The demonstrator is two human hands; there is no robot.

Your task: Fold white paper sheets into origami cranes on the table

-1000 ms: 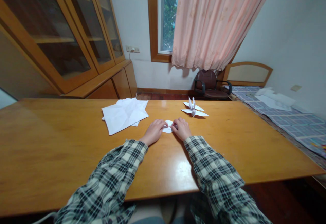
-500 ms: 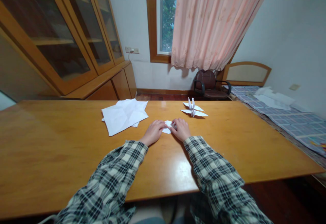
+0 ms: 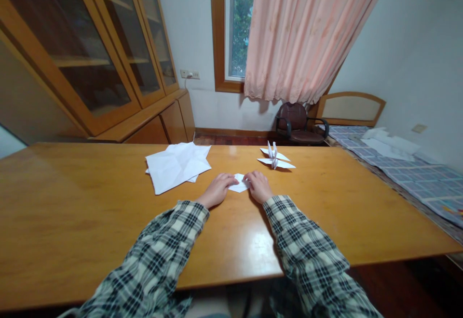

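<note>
A small folded white paper piece (image 3: 239,183) lies flat on the wooden table (image 3: 343,202) between my two hands. My left hand (image 3: 218,190) rests at its left edge with the fingers curled onto the paper. My right hand (image 3: 259,186) sits at its right edge, fingertips bent and pressing on the paper. A finished white paper crane (image 3: 275,157) stands just beyond my right hand. Both sleeves are plaid.
A loose pile of creased white sheets (image 3: 177,164) lies to the left of my hands. Behind the table stand a glass-door wooden cabinet (image 3: 90,62), a dark office chair (image 3: 298,123) under a pink curtain (image 3: 304,29), and a bed (image 3: 408,164) on the right.
My hands have parted slightly, showing more of the folded paper between them. The view has shifted a little; the crane and the sheets have not moved.
</note>
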